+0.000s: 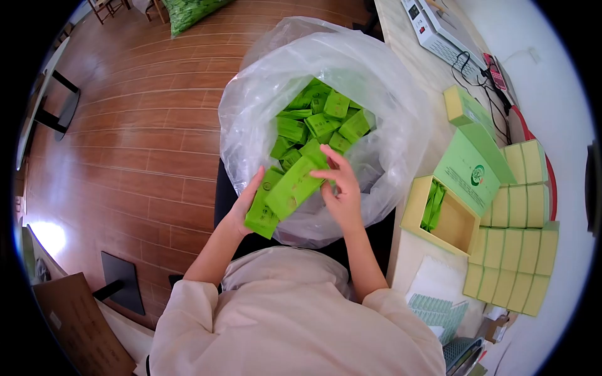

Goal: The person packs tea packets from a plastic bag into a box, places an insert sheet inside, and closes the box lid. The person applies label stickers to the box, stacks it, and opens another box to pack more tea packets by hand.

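Head view: over plastic bag's [392, 94] near side, my left hand [242, 210] holds green packets [295, 190], my right hand [343, 195] curls at their bagward end, grip unclear, more packets [322, 127] lying inside bag.

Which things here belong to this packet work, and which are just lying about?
Likely in use:
held green packets
plastic bag with loose packets
open box with green pouches
stacked yellow boxes

Likely just nearby:
brown cardboard box
white machine
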Action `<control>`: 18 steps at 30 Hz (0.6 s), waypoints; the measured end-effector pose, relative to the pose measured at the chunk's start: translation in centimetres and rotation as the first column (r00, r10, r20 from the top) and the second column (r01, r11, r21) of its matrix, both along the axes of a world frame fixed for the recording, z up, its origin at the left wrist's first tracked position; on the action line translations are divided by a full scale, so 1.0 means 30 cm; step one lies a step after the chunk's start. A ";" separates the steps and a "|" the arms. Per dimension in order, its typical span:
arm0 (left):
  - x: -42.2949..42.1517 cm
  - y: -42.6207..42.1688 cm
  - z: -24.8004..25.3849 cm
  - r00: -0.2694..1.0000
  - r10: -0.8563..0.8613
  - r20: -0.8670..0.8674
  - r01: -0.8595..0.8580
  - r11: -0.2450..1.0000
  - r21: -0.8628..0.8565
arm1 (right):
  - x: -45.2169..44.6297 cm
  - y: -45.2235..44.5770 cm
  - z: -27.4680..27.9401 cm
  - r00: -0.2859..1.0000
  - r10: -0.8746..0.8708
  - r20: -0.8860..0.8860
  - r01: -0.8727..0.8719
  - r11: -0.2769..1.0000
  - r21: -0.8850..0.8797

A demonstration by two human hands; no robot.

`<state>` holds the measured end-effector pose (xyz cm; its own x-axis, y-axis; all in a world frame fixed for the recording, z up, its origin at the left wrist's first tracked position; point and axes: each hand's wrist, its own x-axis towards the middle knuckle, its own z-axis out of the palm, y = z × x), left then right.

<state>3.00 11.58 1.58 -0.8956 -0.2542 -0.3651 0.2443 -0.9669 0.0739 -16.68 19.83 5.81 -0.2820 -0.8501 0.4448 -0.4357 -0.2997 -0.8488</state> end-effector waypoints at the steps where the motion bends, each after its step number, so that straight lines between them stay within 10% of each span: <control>1: -0.008 0.007 0.017 0.999 -0.050 0.000 0.050 0.998 -0.028 | 0.008 0.010 -0.003 1.000 -0.004 0.002 0.004 1.000 0.004; 10: -0.048 0.052 0.098 0.962 -0.096 0.255 0.209 0.858 -0.468 | 0.005 -0.005 -0.038 0.968 0.104 -0.226 -0.094 0.994 0.056; 12: -0.072 0.075 0.089 0.785 0.414 0.461 0.327 0.356 -0.875 | 0.018 -0.002 -0.009 0.995 0.067 -0.075 -0.060 0.994 0.092; 18: -0.079 0.089 0.143 0.789 0.428 0.441 0.373 0.238 -0.897 | 0.055 -0.014 0.033 0.995 0.103 0.007 -0.103 0.978 0.180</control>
